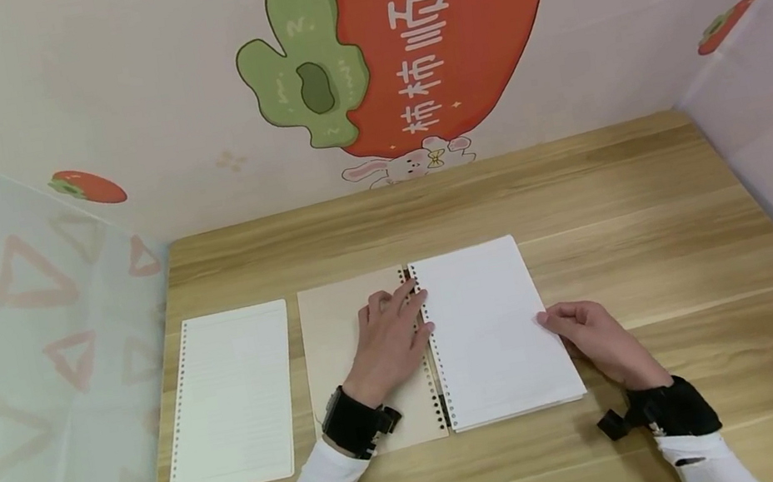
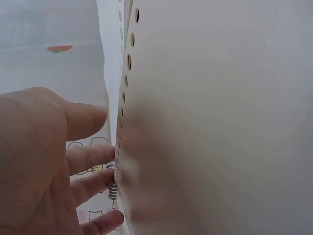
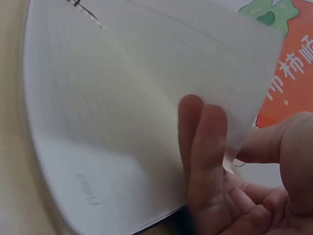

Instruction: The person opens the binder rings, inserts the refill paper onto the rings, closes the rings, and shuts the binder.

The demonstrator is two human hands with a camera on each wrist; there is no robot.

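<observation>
A loose-leaf notebook lies spread on the table, its beige cover (image 1: 327, 326) to the left and a stack of white punched paper (image 1: 488, 334) to the right. My left hand (image 1: 388, 346) lies over the cover with its fingers spread, fingertips right at the row of holes along the stack's left edge. In the left wrist view, those fingers reach toward the punched edge near a small metal coil (image 2: 112, 191). My right hand (image 1: 599, 338) pinches the stack's right edge, thumb on top. In the right wrist view, its fingers (image 3: 208, 152) lie against a lifted sheet above a lined page.
A separate lined sheet (image 1: 233, 400) with holes down its left side lies left of the notebook. The wooden table (image 1: 643, 234) meets a printed back wall (image 1: 181, 96) and a side wall on either side. Each wrist wears a black strap (image 1: 674, 406).
</observation>
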